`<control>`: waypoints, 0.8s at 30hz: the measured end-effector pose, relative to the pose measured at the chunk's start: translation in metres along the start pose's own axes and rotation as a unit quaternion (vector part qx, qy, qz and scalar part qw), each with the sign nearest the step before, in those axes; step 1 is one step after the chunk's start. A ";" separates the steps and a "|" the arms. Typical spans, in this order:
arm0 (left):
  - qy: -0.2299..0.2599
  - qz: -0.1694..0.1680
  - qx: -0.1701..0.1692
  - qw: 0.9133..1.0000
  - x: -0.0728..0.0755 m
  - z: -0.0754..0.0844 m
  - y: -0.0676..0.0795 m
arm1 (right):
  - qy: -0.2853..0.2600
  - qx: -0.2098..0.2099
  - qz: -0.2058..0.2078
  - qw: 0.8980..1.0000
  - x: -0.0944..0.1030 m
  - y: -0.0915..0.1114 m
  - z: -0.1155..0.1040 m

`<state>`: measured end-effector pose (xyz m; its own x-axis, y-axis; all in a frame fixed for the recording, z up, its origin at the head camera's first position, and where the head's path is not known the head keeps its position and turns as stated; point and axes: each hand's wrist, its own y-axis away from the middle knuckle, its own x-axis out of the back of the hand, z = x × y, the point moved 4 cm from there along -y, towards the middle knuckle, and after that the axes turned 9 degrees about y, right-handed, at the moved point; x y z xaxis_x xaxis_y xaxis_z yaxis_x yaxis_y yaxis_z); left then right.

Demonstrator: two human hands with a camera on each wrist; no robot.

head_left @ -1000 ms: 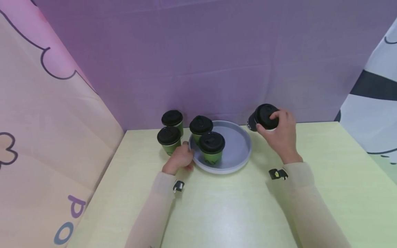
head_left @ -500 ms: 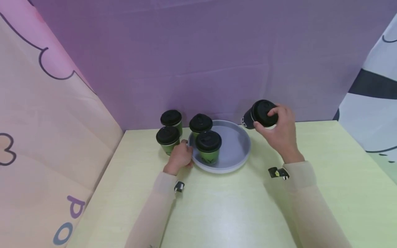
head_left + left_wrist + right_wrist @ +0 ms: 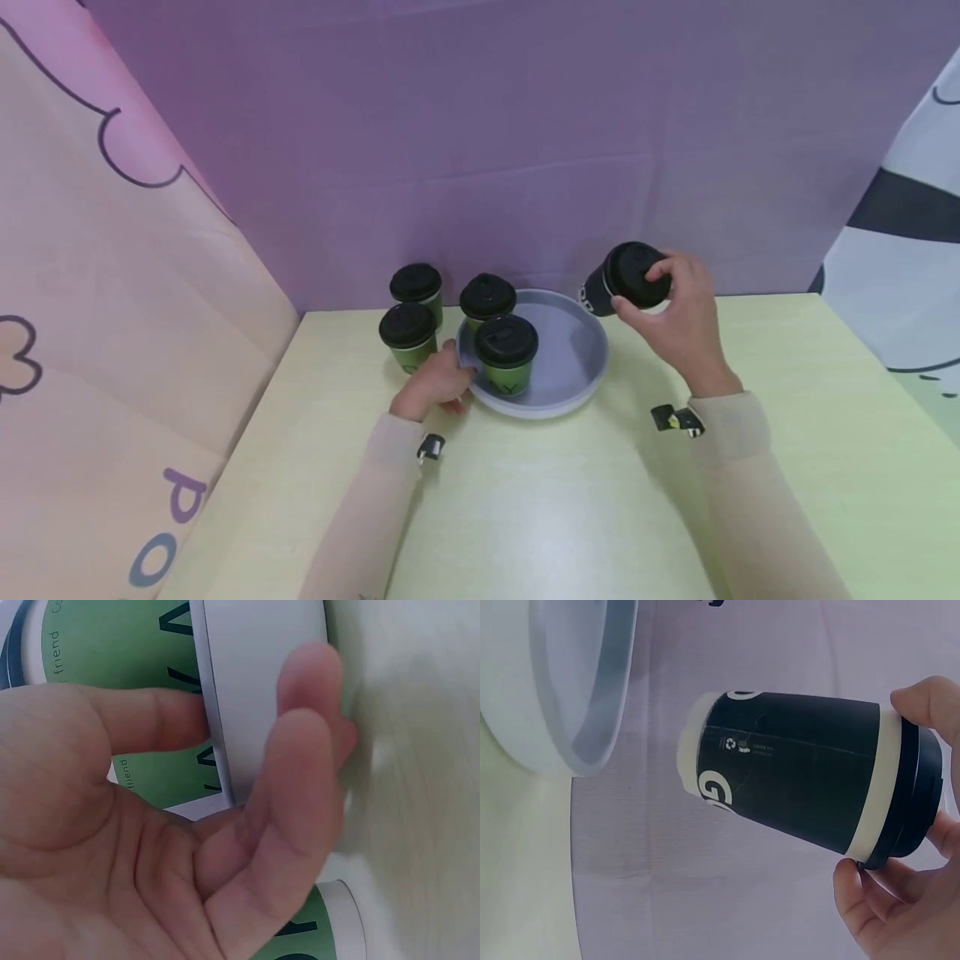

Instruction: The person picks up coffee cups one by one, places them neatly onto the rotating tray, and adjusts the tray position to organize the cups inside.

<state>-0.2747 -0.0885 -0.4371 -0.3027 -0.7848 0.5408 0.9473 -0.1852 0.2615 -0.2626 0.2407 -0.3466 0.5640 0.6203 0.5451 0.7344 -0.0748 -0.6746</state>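
In my right hand (image 3: 684, 327) I hold a dark paper cup (image 3: 795, 761) with a black lid, gripped around the lid end. The cup is tilted and off the table, its base pointing left toward the round grey tray (image 3: 570, 354). My left hand (image 3: 437, 379) pinches the tray's left rim, thumb over the inner side and fingers outside the wall, as the left wrist view shows. Two green cups with black lids stand in the tray's left half: a front cup (image 3: 507, 375) and a rear cup (image 3: 487, 298), partly hidden by the front one.
Two more lidded green cups, a near cup (image 3: 409, 350) and a far cup (image 3: 417, 287), stand on the table left of the tray, close to my left hand. A purple cloth backdrop (image 3: 480, 150) rises behind the pale table (image 3: 540, 500). Printed cloth hangs at both sides.
The dark cup in my right hand has risen, tipped further onto its side and shifted slightly left. The front green cup sits slightly further left in the tray. My left hand stays at the rim.
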 end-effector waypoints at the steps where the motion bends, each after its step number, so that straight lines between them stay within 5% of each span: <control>1: 0.000 -0.003 0.003 1.000 0.000 0.000 0.001 | 0.001 0.003 -0.002 1.000 0.001 0.000 -0.001; 14: 0.004 0.002 0.012 1.000 -0.002 0.000 0.000 | -0.005 0.015 -0.035 0.999 0.002 0.000 -0.010; 24: -0.022 0.043 0.000 0.999 0.001 -0.001 -0.005 | -0.007 0.014 -0.090 0.996 -0.002 0.002 -0.015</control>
<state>-0.2794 -0.0893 -0.4383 -0.2241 -0.7708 0.5964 0.9701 -0.1177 0.2124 -0.2565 0.2270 -0.3418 0.4184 0.6319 0.6524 0.8127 0.0602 -0.5795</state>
